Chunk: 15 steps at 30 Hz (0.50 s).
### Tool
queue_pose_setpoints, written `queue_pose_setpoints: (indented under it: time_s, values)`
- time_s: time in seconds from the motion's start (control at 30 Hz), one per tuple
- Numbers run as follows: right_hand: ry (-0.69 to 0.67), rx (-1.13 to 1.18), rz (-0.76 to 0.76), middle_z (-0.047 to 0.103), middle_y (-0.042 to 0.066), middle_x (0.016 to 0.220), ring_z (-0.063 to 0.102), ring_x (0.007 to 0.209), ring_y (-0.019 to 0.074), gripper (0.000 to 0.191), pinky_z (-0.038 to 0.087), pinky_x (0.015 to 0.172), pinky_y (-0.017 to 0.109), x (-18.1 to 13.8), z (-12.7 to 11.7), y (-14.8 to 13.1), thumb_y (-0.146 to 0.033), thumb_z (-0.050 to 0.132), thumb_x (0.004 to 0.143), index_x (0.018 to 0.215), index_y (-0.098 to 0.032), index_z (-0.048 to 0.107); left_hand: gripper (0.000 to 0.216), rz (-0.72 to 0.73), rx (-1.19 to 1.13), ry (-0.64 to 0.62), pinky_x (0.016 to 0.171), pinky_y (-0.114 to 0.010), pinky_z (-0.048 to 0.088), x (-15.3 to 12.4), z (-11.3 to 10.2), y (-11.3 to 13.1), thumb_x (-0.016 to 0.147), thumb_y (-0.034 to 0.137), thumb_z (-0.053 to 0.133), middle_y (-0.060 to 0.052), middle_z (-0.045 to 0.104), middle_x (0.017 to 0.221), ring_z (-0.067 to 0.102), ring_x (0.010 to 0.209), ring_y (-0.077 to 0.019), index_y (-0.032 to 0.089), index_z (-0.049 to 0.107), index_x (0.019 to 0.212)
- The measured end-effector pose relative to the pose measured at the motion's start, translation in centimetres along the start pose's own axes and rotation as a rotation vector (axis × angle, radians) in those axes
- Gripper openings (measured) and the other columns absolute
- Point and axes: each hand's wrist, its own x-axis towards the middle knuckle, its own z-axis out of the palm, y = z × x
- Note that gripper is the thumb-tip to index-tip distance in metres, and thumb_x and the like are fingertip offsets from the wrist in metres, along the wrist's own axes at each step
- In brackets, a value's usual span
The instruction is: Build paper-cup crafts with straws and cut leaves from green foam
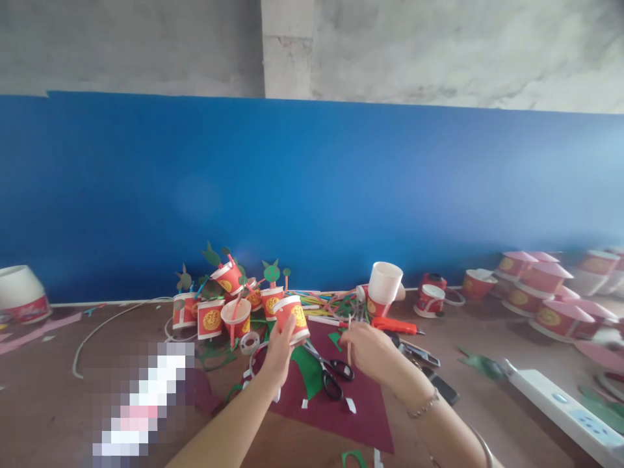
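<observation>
Head view: both forearms reach forward over a brown table (58, 416) set against a blue wall (312, 195).
Left hand: left hand (277, 351) raised, palm turned toward the right, fingers wrapped round a red cup (292, 317); thumb on the near side.
Cup: one in hand, tilted, held just above the table, in front of the cluster of cups.
Right hand: right hand (370, 351) level with the left, knuckles up, thumb and fingertips pinched on a thin stick (349, 339), which stands nearly upright. Bracelet (424, 406) on the wrist.
Gap: the stick is near the cup, not touching it.
Under the hands: one maroon sheet (341, 409); on it one pair of scissors (332, 376), blades closed, and one green paper piece (308, 370).
Cluster of cups (210, 318): about six, red, several with green paper shapes on sticks; they overlap, so the count is rough.
Tape roll (249, 342): one, beside the cluster.
White cup (384, 285): one, behind the right hand.
Power strip (560, 406): one, at the right edge.
Bowls (543, 278): at least five, far right; too blurred for a firm count.
</observation>
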Motion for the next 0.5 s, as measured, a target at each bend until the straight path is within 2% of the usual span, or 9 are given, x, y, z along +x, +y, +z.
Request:
queue_pose_setpoints:
  time_s: [0.07, 0.13, 0.2, 0.3, 0.37, 0.5]
  values:
    - [-0.185, -0.096, 0.053, 0.071, 0.012, 0.088, 0.065, 0.087, 0.0232, 0.029, 0.044, 0.068, 0.027, -0.3, 0.5, -0.2, -0.001, 0.049, 0.071, 0.078, -0.016, 0.072, 0.051, -0.051, -0.035, 0.009, 0.055, -0.024, 0.047, 0.3, -0.1, 0.0, 0.072, 0.057, 0.066, -0.006, 0.066, 0.075, 0.062, 0.064, -0.0157, 0.012, 0.060, 0.096]
    - [-0.263, -0.133, 0.093, 0.072, 0.014, 0.086, 0.067, 0.087, 0.0259, 0.029, 0.044, 0.068, 0.028, -0.4, 0.8, -0.6, 0.002, 0.051, 0.068, 0.080, -0.014, 0.073, 0.051, -0.138, -0.117, 0.014, 0.050, -0.022, 0.046, 0.4, -0.1, 0.1, 0.074, 0.060, 0.062, -0.007, 0.065, 0.069, 0.061, 0.058, -0.0145, 0.011, 0.060, 0.088]
    - [-0.251, -0.133, 0.119, 0.071, 0.015, 0.087, 0.067, 0.087, 0.0268, 0.029, 0.045, 0.068, 0.029, -0.3, 0.9, -1.1, 0.001, 0.050, 0.070, 0.084, -0.013, 0.072, 0.051, -0.232, -0.204, 0.005, 0.047, -0.021, 0.046, 0.3, 0.1, 0.4, 0.077, 0.061, 0.057, -0.008, 0.065, 0.066, 0.060, 0.054, -0.0141, 0.011, 0.060, 0.084]
    - [-0.134, -0.095, 0.086, 0.067, 0.015, 0.101, 0.063, 0.095, 0.0253, 0.032, 0.043, 0.075, 0.031, 0.1, 1.6, -1.9, -0.005, 0.044, 0.078, 0.099, -0.014, 0.066, 0.053, -0.311, -0.264, -0.015, 0.047, -0.022, 0.048, 0.2, 0.3, 0.8, 0.081, 0.062, 0.050, -0.009, 0.065, 0.065, 0.060, 0.052, -0.0140, 0.010, 0.060, 0.082]
    - [-0.041, -0.039, -0.029, 0.062, 0.013, 0.108, 0.058, 0.102, 0.0254, 0.038, 0.041, 0.080, 0.032, 0.3, 2.6, -2.4, -0.005, 0.045, 0.074, 0.106, -0.016, 0.062, 0.053, -0.343, -0.285, -0.015, 0.047, -0.022, 0.049, 0.2, 0.3, 0.9, 0.083, 0.061, 0.048, -0.009, 0.064, 0.064, 0.060, 0.052, -0.0137, 0.009, 0.060, 0.082]
    - [-0.083, -0.045, -0.073, 0.058, 0.015, 0.110, 0.052, 0.106, 0.0290, 0.053, 0.037, 0.085, 0.035, 0.7, 4.7, -2.5, -0.003, 0.048, 0.065, 0.116, -0.015, 0.056, 0.049, -0.394, -0.322, -0.001, 0.047, -0.021, 0.051, 0.3, 0.3, 0.8, 0.083, 0.058, 0.051, -0.009, 0.065, 0.066, 0.062, 0.056, -0.0147, 0.009, 0.060, 0.081]
